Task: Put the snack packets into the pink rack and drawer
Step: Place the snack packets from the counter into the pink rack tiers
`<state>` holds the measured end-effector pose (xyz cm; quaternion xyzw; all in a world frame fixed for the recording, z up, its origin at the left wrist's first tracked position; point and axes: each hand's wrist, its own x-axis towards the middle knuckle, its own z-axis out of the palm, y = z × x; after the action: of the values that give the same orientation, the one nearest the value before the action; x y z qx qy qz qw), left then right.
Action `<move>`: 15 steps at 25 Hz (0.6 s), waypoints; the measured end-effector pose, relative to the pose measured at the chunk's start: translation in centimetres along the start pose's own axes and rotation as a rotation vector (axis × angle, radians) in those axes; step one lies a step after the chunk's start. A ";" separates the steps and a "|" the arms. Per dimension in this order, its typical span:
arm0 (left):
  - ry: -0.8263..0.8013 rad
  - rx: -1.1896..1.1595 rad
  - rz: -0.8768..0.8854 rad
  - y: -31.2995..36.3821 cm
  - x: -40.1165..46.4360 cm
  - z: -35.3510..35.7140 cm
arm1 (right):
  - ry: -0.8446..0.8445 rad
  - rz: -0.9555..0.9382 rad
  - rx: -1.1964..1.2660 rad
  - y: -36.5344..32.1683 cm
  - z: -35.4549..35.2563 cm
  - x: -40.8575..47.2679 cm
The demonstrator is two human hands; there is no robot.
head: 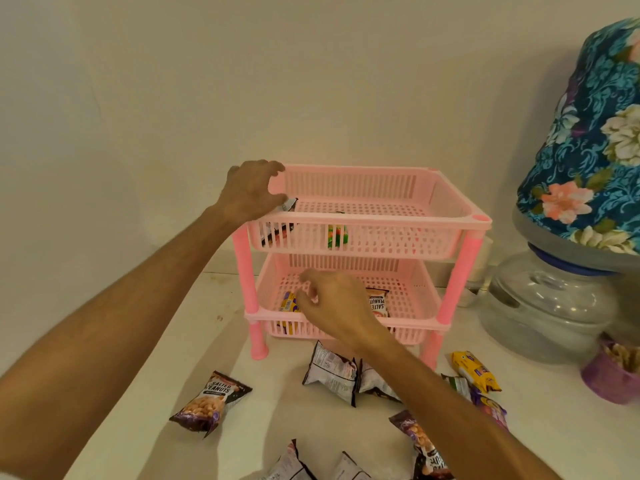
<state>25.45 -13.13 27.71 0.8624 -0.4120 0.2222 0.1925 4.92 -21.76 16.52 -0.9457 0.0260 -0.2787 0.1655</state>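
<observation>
Several snack packets are lying along the near edge of the worktop [519, 344], among them a peanut packet [210, 403] towards the left, two white-backed packets [332, 372] just in front of the rack, and a yellow packet [476, 370] nearer the right. The right hand [334, 308] is reaching over the front rim of the lower basket [412, 296], its fingers loosely curled and holding nothing, between a purple packet [289, 304] and another peanut packet [377, 302] lying inside. The pink rack [460, 268] is standing towards the back of the worktop. The left hand [251, 190] is gripping the upper basket [446, 209] at its left corner, fingers spread over the rim; a dark packet [280, 230] and a green packet [337, 235] are sitting inside. A water jar [540, 306] under a floral cover [595, 140] is standing at the right edge.
</observation>
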 end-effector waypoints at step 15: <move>0.259 0.016 0.723 3.4 -18.2 7.9 | -0.518 0.208 -0.374 8.5 10.8 -10.8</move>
<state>14.29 -7.84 11.87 0.6278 -0.6601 0.3859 0.1456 1.94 -25.06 -0.39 -0.9913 0.1302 -0.0012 0.0178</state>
